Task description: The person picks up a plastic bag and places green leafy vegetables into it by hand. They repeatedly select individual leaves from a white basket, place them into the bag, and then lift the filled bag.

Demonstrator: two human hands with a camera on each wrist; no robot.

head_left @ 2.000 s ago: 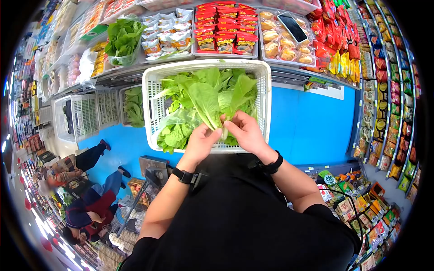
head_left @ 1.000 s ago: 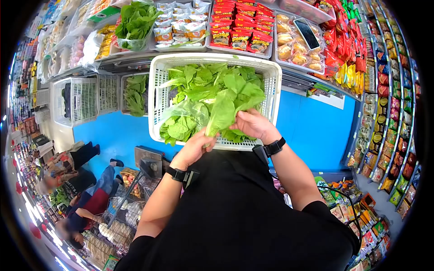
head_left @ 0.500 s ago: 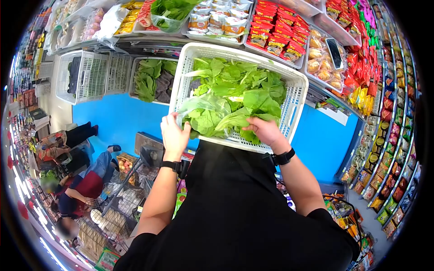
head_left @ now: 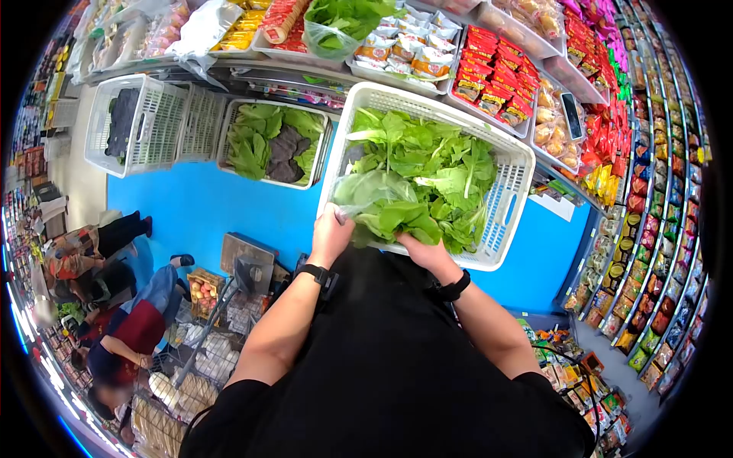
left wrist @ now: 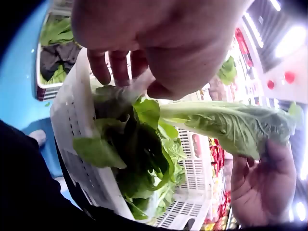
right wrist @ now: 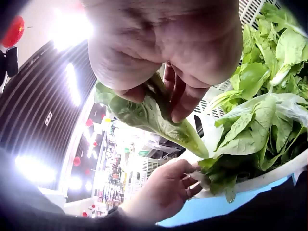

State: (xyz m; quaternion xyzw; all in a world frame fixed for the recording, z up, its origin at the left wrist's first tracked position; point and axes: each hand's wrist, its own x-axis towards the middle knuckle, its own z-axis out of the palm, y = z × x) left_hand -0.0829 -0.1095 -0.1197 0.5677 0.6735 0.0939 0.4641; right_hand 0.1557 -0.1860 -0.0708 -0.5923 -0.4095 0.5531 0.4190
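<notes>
A white plastic basket [head_left: 504, 200] full of loose leafy greens [head_left: 458, 164] stands right before me. My left hand [head_left: 332, 235] pinches the edge of a clear plastic bag [head_left: 376, 185] at the basket's near left corner. Greens lie inside that bag. In my right hand [head_left: 427, 256] is a leafy green [left wrist: 231, 122], gripped round its leaf end. Its pale stem points left, toward the bag's mouth and my left fingers. From the right wrist view, the held green [right wrist: 154, 115] slants down with its stem end right at the bagged leaves [right wrist: 260, 130].
Left of the basket sits a tray of green and dark leaves [head_left: 286, 149], then a white crate [head_left: 149, 122]. Packaged snacks line the shelf behind, with a phone [head_left: 571, 116] lying on bagged buns. People and a shopping cart [head_left: 191, 366] are at lower left.
My left hand has let go of the green and taken the bag's edge. My right hand has brought the green leftward to the bag. The basket has shifted right in the head view.
</notes>
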